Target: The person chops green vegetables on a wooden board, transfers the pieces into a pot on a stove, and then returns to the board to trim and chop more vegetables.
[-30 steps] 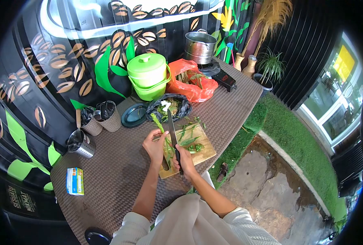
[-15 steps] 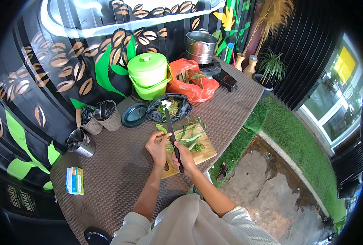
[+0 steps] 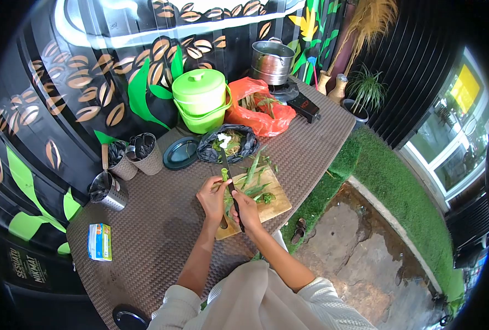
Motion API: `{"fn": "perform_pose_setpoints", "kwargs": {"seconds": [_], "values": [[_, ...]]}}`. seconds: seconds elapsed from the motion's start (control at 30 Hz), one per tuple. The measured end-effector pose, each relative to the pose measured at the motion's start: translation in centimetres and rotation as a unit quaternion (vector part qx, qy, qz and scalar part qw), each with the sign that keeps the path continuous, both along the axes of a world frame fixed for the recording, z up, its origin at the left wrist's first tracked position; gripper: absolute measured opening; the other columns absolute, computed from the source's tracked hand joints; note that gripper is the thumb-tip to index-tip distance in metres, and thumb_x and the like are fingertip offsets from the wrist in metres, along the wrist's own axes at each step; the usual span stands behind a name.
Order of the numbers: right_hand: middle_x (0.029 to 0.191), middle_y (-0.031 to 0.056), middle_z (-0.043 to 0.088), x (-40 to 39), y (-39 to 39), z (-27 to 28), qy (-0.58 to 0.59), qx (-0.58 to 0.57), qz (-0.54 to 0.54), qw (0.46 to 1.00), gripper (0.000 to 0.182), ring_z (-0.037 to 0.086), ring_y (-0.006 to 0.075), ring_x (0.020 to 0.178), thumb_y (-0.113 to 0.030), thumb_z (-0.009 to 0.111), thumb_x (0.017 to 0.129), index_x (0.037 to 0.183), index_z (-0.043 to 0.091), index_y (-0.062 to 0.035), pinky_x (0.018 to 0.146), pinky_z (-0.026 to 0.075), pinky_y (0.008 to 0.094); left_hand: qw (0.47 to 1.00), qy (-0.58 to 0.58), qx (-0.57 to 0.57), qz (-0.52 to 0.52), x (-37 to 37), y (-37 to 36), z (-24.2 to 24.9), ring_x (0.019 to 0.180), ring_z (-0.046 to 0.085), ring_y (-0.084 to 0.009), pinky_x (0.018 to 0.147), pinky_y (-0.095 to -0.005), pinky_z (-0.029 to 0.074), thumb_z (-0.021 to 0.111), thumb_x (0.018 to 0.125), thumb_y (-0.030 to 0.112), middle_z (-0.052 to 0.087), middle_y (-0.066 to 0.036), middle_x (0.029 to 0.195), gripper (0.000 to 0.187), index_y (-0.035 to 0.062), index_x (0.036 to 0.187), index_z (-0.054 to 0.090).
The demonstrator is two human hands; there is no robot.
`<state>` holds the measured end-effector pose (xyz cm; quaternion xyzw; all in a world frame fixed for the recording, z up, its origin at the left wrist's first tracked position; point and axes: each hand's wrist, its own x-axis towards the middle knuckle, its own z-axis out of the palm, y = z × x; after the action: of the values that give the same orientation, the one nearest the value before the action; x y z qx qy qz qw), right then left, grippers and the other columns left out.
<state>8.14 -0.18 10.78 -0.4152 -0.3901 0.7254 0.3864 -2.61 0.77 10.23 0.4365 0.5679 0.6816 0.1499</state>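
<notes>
My left hand (image 3: 211, 197) is closed in a pinch round a short light-green stalk (image 3: 224, 174), its end pointing up. In my right hand (image 3: 245, 210) is a kitchen knife (image 3: 231, 187) with a black handle, its blade pointing away from me and lying right beside the stalk. Both hands are over a wooden cutting board (image 3: 278, 204). Long green leaf strips (image 3: 251, 171) and a small curly green bunch (image 3: 266, 198) lie on the board. Just beyond it, a black plastic bag (image 3: 247, 144) holds green and whitish scraps.
A lime-green lidded bucket (image 3: 199, 104), an orange plastic bag (image 3: 277, 122) of greens and a metal pot (image 3: 272, 65) on a stove stand at the back. Left are a dark plate (image 3: 180, 154), utensil holders (image 3: 145, 157) and a blue-white packet (image 3: 99, 242). The table's edge (image 3: 310, 184) runs along the right.
The stalk has turned more upright in my left hand, and the knife has shifted slightly left. A long green leaf strip now shows to the right of the blade, at the board's far side.
</notes>
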Motion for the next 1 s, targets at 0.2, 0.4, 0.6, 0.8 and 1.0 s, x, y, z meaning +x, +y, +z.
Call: {"fn": "perform_pose_setpoints", "kwargs": {"seconds": [0.2,0.4,0.6,0.8,1.0], "values": [[0.052,-0.0016,0.040,-0.8,0.7,-2.3,-0.012,-0.006,-0.028,1.000,0.034,0.037,0.0085,0.039,-0.030,0.047,0.098,0.121,0.055,-0.0069,0.038,0.030,0.0233,0.999,0.015,0.017,-0.033,0.6,0.3,0.4,0.075,0.063,-0.0103,0.067,-0.0239,0.053,0.072,0.078,-0.003,0.066,-0.009,0.086,0.013,-0.0058,0.089,0.065],[0.052,-0.0009,0.039,0.9,1.9,-3.0,0.083,-0.180,0.052,0.979,0.027,0.035,0.0106,0.037,-0.036,0.046,0.098,0.085,0.039,-0.0125,0.036,0.030,0.0235,0.999,-0.028,0.005,-0.034,-1.3,2.0,0.2,0.075,0.065,-0.0121,0.066,-0.0240,0.053,0.073,0.078,0.000,0.068,-0.009,0.085,0.017,-0.0061,0.092,0.066],[0.052,-0.0021,0.036,3.2,4.0,-2.3,0.067,-0.205,0.141,0.966,0.029,0.031,0.0091,0.035,-0.038,0.046,0.097,0.086,0.038,-0.0125,0.033,0.024,0.0246,0.990,-0.134,-0.040,-0.012,-3.2,2.6,-1.1,0.073,0.065,-0.0130,0.062,-0.0257,0.052,0.078,0.075,0.006,0.069,-0.009,0.083,0.024,-0.0051,0.093,0.067],[0.050,-0.0012,0.036,2.6,1.7,-1.1,-0.016,0.022,0.010,1.000,0.029,0.031,0.0092,0.035,-0.035,0.044,0.098,0.097,0.053,-0.0078,0.035,0.025,0.0247,0.996,-0.083,-0.032,0.008,-2.9,2.8,-1.0,0.069,0.064,-0.0113,0.060,-0.0253,0.051,0.079,0.073,0.007,0.067,-0.007,0.078,0.023,-0.0031,0.089,0.065],[0.049,0.0003,0.038,1.6,0.0,-0.5,0.018,0.024,0.044,0.999,0.026,0.034,0.0095,0.034,-0.033,0.047,0.098,0.103,0.051,-0.0078,0.033,0.026,0.0250,0.998,-0.044,-0.030,0.012,-2.5,2.8,-1.2,0.067,0.063,-0.0106,0.061,-0.0256,0.052,0.079,0.073,0.006,0.067,-0.008,0.079,0.024,-0.0014,0.091,0.065]]}}
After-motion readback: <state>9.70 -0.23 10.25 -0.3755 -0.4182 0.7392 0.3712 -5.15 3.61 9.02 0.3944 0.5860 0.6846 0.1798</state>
